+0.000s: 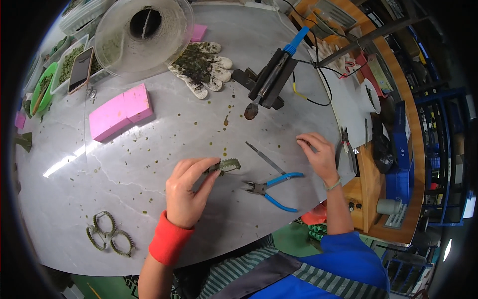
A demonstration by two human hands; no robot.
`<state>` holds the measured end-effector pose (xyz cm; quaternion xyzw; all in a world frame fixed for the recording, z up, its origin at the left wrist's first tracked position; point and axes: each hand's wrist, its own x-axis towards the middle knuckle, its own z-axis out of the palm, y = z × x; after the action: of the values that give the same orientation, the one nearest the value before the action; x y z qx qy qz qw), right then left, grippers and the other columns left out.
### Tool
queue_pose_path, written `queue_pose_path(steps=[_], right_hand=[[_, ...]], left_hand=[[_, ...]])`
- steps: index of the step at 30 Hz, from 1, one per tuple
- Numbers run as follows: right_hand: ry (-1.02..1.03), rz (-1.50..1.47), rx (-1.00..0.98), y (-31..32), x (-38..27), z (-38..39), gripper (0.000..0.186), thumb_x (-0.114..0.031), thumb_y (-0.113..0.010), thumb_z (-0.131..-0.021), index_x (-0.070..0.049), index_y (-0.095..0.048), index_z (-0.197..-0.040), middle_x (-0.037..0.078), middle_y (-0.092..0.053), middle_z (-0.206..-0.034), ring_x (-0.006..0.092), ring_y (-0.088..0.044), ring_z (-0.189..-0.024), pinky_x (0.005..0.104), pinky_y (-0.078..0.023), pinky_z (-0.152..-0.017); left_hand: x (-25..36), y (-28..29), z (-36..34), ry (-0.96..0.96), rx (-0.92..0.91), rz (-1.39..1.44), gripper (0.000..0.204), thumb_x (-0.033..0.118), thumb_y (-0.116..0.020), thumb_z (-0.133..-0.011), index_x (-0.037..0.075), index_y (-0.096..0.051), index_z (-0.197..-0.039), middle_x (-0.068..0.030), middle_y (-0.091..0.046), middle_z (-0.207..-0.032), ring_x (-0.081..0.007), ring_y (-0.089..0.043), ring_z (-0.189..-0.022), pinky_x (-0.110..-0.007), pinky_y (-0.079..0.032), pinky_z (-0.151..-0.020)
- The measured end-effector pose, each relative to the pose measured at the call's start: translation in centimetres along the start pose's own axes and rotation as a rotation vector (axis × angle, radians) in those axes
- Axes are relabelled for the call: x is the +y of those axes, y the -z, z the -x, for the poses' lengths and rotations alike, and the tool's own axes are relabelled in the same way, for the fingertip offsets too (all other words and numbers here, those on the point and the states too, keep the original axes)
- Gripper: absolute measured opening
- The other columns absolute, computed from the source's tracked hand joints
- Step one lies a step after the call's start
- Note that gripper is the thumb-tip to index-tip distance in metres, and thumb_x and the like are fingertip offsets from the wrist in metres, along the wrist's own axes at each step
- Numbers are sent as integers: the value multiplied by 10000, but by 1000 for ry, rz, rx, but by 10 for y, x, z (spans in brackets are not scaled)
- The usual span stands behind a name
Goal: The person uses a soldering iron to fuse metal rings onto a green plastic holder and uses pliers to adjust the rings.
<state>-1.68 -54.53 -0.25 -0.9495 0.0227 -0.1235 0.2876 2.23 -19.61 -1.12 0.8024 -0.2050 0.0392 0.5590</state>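
- Left hand (186, 192) pinches a green toothed part (226, 165), fingers clamped on it.
- Right hand (318, 154) rests curled on the table (149, 164); whether it grips anything, I cannot tell.
- Blue-handled cutters (271, 189) lie between both hands.

green part (225, 166) half hidden by fingers (201, 168)

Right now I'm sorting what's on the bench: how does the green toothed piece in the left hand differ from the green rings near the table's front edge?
The toothed piece is a short straight strip; the green rings are closed loops. It is pinched in the left hand; they lie loose on the table. It is single; they are several, clustered together. Both are dull green with bumpy edges.
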Motion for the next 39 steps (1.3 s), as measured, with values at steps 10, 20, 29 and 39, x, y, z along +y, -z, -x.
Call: queue_pose_path(steps=[10,20,29,39], right_hand=[[-258,-572,-11,-5,-24,-9,124,4,-685,-938,29,-731,-1050,60,-733,-987,142,-690,-863,259,-551,-772],[4,-415,-105,-6,-91,-35,155,21,-703,-914,10,-743,-1064,63,-727,-977,137,-696,-864,258,-557,-764],[598,167,73,-36,-110,-73,198,21,-753,-789,-3,-737,-985,65,-590,-831,247,-582,-780,372,-487,-659],[605,188,57,-42,-101,-77,206,19,-777,-784,-27,-756,-984,57,-598,-797,222,-558,-724,356,-459,-638]], left_hand=[[0,-6,-4,-16,43,9,213,9,-773,-817,42,-734,-1024,-106,-722,-949,-281,-667,-879,-364,-538,-778],[2,-14,-14,-10,84,11,235,-24,-774,-808,15,-734,-1036,-114,-734,-972,-256,-683,-876,-342,-544,-800],[-3,-20,-26,-88,133,-46,219,-3,-789,-801,38,-734,-1008,-98,-733,-950,-258,-675,-891,-352,-535,-790],[-9,-27,-34,-88,130,-57,205,13,-789,-805,46,-728,-998,-92,-731,-941,-272,-665,-875,-362,-531,-788]])
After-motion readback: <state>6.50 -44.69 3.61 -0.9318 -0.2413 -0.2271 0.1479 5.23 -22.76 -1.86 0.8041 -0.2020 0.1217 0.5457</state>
